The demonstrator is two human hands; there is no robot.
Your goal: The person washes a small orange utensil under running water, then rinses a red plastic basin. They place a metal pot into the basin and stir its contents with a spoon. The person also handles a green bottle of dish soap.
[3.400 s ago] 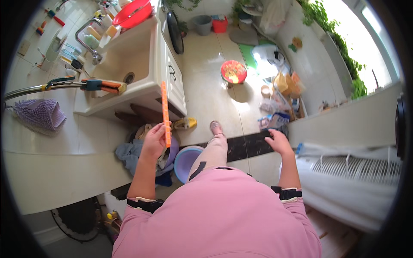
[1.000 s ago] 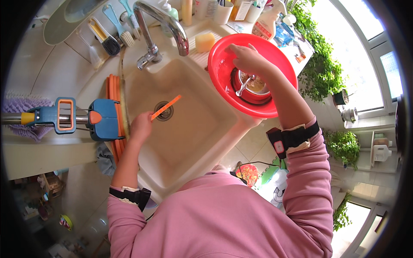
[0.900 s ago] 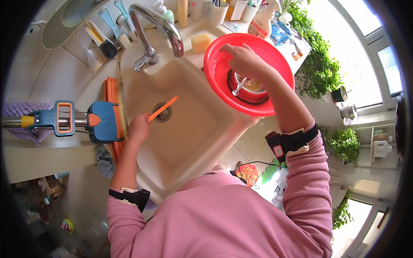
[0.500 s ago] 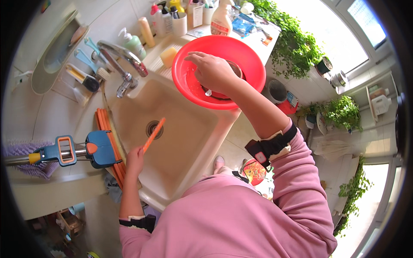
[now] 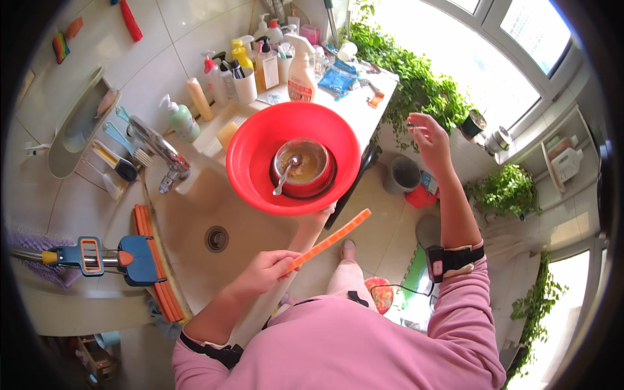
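Observation:
My left hand is closed round one end of a long, thin orange strip with a row of paler segments. The strip slants up to the right over the sink's near right rim. My right hand is raised at the right, away from the basin, with its fingers loosely apart and nothing visible in it. A red basin rests at the sink's far right corner. Inside it sits a metal-lined bowl of cloudy, brownish liquid, with a metal spoon leaning in it.
A faucet stands over the beige sink. At the left, a blue-and-orange mop head lies against the sink's edge. Several bottles, including a spray bottle, crowd the back counter. A grey bucket is on the floor.
My right hand has left the basin and swung out to the right, uncovering the bowl and spoon. My left hand has carried the orange strip from above the sink toward its right rim.

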